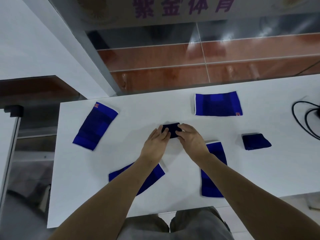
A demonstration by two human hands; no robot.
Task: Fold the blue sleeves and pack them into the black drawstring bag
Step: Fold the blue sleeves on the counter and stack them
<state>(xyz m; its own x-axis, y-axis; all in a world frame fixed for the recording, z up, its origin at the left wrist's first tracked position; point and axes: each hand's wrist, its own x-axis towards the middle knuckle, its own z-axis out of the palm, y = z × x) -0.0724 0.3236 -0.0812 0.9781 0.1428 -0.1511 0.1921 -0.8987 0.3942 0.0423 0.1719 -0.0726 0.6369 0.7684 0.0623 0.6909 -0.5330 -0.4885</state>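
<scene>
On the white table (121, 201), my left hand (156, 142) and my right hand (191, 138) both grip a small dark-blue folded sleeve (171, 129) at the table's middle. Several blue sleeves lie flat around it: one at the left (95, 126), one at the far right (218, 104), one under my left forearm (152, 177), one under my right forearm (212, 181). A second dark folded bundle (256, 141) rests on the right. I cannot tell whether either dark piece is the black drawstring bag.
A black cable (304, 118) loops at the table's right edge. Beyond the far edge is a reddish tiled floor (173, 58) behind glass. A grey shelf (34, 118) stands to the left. My knees show below the near edge.
</scene>
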